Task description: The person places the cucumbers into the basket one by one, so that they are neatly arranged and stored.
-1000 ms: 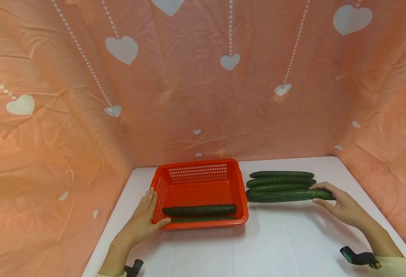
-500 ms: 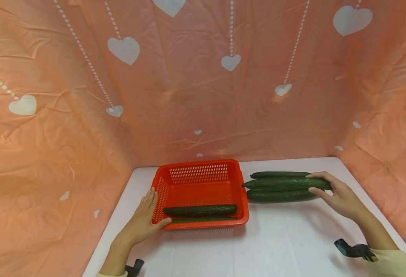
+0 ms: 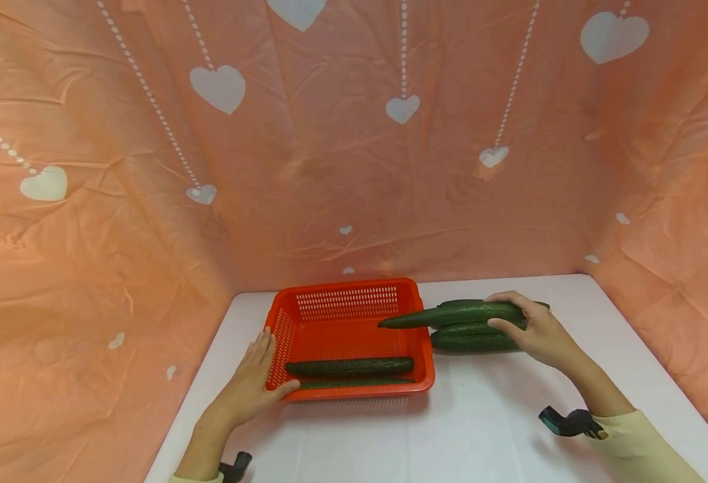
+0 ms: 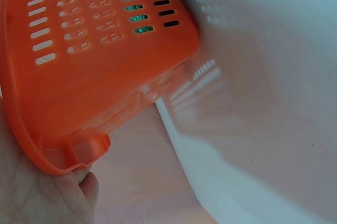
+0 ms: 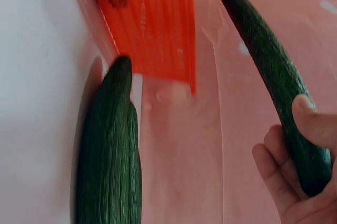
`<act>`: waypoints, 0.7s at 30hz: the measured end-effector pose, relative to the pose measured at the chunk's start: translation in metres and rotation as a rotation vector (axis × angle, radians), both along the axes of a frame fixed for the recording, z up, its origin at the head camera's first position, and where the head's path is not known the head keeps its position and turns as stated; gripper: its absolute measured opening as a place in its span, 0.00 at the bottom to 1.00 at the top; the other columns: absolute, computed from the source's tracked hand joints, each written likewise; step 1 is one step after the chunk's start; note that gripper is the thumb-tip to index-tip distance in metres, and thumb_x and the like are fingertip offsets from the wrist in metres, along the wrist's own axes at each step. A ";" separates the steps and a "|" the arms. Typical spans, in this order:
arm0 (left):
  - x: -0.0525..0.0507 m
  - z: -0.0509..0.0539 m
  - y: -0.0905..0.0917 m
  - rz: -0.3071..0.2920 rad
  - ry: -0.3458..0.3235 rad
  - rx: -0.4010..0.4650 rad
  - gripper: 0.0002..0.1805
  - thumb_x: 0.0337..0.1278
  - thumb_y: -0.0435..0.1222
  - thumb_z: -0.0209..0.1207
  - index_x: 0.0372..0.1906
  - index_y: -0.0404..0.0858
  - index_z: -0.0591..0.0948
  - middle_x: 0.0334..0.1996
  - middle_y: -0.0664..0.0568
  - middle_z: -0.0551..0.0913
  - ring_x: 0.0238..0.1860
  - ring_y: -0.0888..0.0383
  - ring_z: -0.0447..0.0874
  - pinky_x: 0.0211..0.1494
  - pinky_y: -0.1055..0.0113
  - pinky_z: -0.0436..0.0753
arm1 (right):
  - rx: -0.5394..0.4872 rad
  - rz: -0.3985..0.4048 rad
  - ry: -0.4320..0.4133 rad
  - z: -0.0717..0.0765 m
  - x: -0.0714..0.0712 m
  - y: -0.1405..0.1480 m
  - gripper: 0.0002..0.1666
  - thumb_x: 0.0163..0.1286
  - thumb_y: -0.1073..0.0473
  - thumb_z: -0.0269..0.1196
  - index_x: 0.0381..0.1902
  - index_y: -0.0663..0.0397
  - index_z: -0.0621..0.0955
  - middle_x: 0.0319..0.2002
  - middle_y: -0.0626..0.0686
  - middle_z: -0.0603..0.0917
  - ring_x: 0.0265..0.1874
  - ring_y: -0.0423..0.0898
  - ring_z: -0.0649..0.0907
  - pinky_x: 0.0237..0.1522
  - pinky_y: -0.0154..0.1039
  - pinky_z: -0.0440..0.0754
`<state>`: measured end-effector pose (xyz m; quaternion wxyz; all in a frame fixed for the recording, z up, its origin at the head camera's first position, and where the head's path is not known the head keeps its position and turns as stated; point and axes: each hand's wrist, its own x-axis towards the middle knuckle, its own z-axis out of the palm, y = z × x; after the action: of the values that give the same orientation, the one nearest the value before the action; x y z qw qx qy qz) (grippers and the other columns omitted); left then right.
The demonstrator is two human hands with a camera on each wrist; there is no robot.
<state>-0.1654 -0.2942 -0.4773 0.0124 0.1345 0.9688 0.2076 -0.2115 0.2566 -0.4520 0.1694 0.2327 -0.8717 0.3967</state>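
One cucumber (image 3: 441, 316), gripped in my right hand (image 3: 532, 330), crosses above the three-o'clock rim (image 3: 428, 362) of the red basket (image 3: 342, 288); my left hand (image 3: 248, 381) lies spread against its nine-o'clock edge; open floor (image 3: 336, 341) separates tip (image 3: 385, 324) from six-o'clock cucumbers (image 3: 350, 367).

Right hand (image 3: 530, 330): shifted from the frame's right toward centre-right.
Held cucumber (image 3: 444, 316): carried leftward, tip now past the red basket (image 3: 360, 394)'s right rim, lower centre.

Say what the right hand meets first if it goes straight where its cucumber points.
Probably the right rim of the red basket, though the right hand might pass above: its cucumber overhangs it. Height is unclear.
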 end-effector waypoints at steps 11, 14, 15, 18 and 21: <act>0.000 -0.001 0.000 -0.001 0.010 0.001 0.65 0.65 0.67 0.64 0.85 0.25 0.49 0.87 0.35 0.40 0.87 0.34 0.36 0.86 0.36 0.44 | -0.024 0.061 0.007 -0.004 -0.016 -0.051 0.23 0.66 0.65 0.77 0.58 0.51 0.85 0.50 0.48 0.90 0.48 0.41 0.86 0.53 0.29 0.82; 0.000 0.000 0.000 0.001 0.007 0.006 0.65 0.65 0.66 0.64 0.85 0.25 0.49 0.87 0.35 0.40 0.87 0.34 0.36 0.86 0.36 0.44 | -0.042 0.073 -0.006 -0.004 -0.020 -0.066 0.22 0.67 0.63 0.77 0.58 0.51 0.85 0.48 0.48 0.90 0.47 0.42 0.87 0.55 0.41 0.86; 0.000 0.000 0.000 0.002 0.006 0.007 0.65 0.64 0.66 0.65 0.85 0.25 0.49 0.87 0.35 0.40 0.87 0.35 0.35 0.86 0.36 0.44 | -0.048 0.078 -0.011 -0.003 -0.021 -0.071 0.22 0.67 0.62 0.77 0.58 0.51 0.85 0.48 0.48 0.91 0.47 0.42 0.87 0.56 0.44 0.86; 0.000 0.001 0.001 0.005 0.000 0.010 0.65 0.64 0.66 0.65 0.85 0.25 0.49 0.87 0.34 0.40 0.87 0.35 0.35 0.85 0.34 0.44 | -0.080 0.103 -0.031 -0.003 -0.024 -0.086 0.22 0.68 0.64 0.76 0.58 0.53 0.84 0.46 0.50 0.91 0.43 0.45 0.89 0.54 0.51 0.87; 0.001 0.002 0.002 0.006 -0.008 0.009 0.66 0.64 0.67 0.64 0.85 0.25 0.49 0.87 0.34 0.40 0.87 0.34 0.35 0.85 0.34 0.44 | -0.085 0.114 -0.046 -0.003 -0.025 -0.101 0.22 0.69 0.65 0.75 0.59 0.54 0.83 0.47 0.51 0.91 0.43 0.47 0.90 0.54 0.53 0.88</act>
<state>-0.1643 -0.2926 -0.4749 0.0150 0.1306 0.9682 0.2128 -0.2363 0.1556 -0.4549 0.1364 0.2654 -0.8430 0.4475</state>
